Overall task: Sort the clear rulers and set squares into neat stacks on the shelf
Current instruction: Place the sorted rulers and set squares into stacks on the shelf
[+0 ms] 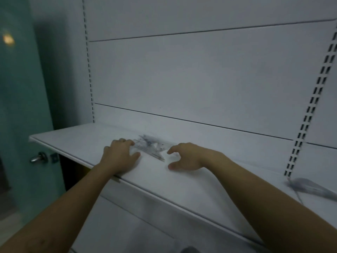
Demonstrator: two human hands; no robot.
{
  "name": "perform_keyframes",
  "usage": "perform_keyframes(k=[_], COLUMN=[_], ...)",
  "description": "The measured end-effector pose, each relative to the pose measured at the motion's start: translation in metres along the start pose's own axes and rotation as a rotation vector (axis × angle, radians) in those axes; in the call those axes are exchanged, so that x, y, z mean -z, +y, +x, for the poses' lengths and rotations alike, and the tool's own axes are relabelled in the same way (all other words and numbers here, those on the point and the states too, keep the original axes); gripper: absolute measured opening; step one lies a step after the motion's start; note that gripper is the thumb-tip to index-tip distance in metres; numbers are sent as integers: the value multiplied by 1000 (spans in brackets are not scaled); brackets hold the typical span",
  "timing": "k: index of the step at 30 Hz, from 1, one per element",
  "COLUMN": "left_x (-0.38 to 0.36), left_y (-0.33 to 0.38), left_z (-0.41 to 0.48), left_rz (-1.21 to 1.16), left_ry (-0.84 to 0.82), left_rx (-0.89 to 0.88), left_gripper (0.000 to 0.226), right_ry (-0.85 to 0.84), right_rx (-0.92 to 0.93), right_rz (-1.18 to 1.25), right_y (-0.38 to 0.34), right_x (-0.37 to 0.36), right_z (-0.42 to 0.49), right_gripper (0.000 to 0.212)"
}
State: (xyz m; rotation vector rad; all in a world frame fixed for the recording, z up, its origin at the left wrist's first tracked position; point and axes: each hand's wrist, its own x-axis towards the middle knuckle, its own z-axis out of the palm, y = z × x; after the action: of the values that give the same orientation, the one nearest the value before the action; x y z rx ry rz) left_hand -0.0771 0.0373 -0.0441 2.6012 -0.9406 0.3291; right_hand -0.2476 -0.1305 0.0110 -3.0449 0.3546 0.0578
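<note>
A white shelf (76,141) runs across a white backboard (200,79) with slotted uprights (310,106) at either side. A small pile of clear rulers and set squares (151,146) lies flat on the shelf, near the middle of its depth, and sits between the two hands. The pieces overlap at different angles and their corners stick out, so the pile is loose rather than squared up.

The left hand (119,154) lies palm down at the left end of the pile, with bent fingertips on the plastic and the thumb stretched along the near edge. The picture is blurred here, so I cannot tell whether it pinches the pieces or only presses on them.

The right hand (186,156) is just beside the right end of the pile. Its fingers are spread and curved like a claw and the thumb tip is down on the shelf. It has hold of nothing.

A second heap of clear plastic pieces (310,187) lies far to the right on the shelf, well apart from the hands. At the left stands a teal door (18,106) with a metal handle (37,158).
</note>
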Motion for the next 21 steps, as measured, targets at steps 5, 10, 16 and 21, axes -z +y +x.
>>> perform_keyframes(k=[5, 10, 16, 21], left_x=[-5, -15, -19, -22], left_y=[-39, -44, -53, -56], left_z=[30, 38, 38, 37], left_rz=[-25, -48, -269, -346], left_ry=[-45, -5, 60, 97], left_rx=[109, 43, -27, -89], left_gripper=[67, 47, 34, 25], right_ry=[52, 203, 325, 374], right_rx=[-34, -128, -190, -214], right_rz=[-14, -2, 121, 124], right_y=[-40, -47, -40, -34], right_x=[-7, -26, -42, -44], right_z=[50, 84, 94, 92], right_gripper=[56, 41, 22, 29])
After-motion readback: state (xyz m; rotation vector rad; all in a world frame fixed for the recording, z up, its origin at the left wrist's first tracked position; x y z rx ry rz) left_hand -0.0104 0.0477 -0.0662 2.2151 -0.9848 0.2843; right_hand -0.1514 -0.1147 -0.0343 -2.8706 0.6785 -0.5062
